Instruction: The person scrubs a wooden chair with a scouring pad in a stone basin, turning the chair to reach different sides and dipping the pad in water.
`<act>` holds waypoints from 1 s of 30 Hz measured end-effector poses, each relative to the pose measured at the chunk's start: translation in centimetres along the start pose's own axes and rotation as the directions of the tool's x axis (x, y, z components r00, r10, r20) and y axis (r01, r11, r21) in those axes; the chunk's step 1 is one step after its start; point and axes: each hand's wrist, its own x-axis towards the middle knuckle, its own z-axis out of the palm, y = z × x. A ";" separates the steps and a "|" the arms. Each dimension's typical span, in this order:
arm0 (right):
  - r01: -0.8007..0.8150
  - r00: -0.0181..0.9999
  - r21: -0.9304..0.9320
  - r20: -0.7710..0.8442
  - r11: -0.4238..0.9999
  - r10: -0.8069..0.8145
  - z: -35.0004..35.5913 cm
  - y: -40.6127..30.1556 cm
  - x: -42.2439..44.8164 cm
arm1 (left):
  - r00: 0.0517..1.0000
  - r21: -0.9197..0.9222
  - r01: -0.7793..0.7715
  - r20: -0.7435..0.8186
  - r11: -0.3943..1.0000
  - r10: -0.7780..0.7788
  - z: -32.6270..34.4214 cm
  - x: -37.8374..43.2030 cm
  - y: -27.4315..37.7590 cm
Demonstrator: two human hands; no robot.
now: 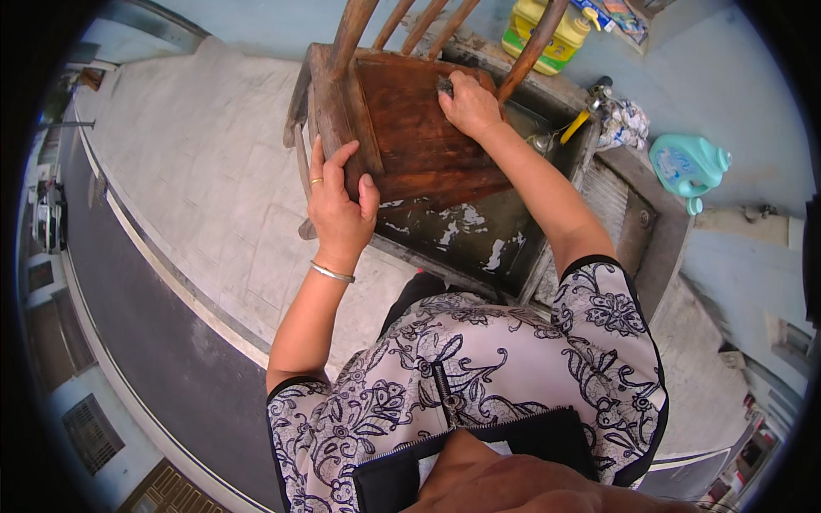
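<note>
A wet, brown wooden chair point(423, 128) lies tilted in a water-filled stone sink point(529, 282), its spindles pointing up the picture. My left hand point(340, 192) wears a ring and grips the thick rail at the chair's left side, thumb on one side of the wood and fingers on the other. Near the far right of the seat panel, my right hand point(471, 102) presses a dark scouring pad point(444, 86), perhaps steel wool, against the wood. The hand covers much of the pad. Murky water point(455, 231) reflects light below the panel's near edge.
A yellow pump bottle point(545, 35) stands behind the sink. To the right are a tap with a yellow handle point(575, 127), a crumpled cloth point(623, 125) and a turquoise detergent jug point(686, 165). A ribbed washboard slab point(603, 192) adjoins the basin. Pavement point(211, 167) and a road lie left.
</note>
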 end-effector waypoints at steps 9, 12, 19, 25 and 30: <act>0.318 0.946 0.198 0.001 0.927 -0.325 -1.8 -7.7 -2.2 | 1.000 0.015 0.017 0.014 1.000 -0.017 1.0 -0.3 -0.3; 0.264 0.964 0.194 -0.089 0.945 -0.251 -1.0 -7.1 -1.3 | 1.000 -0.006 0.006 0.017 1.000 -0.006 1.4 0.0 0.2; -0.151 0.987 -0.062 0.047 0.987 0.154 -0.1 3.7 2.1 | 0.997 -0.046 0.055 0.052 0.997 -0.053 2.4 0.3 1.3; 0.290 0.957 0.180 -0.048 0.940 -0.286 -1.3 -8.2 -0.1 | 0.997 -0.028 0.063 0.050 0.998 -0.061 2.1 0.3 0.7; 0.003 1.000 0.068 -0.011 0.998 -0.002 -0.5 -2.6 2.1 | 1.000 0.014 -0.003 0.028 1.000 0.003 1.8 -0.2 0.8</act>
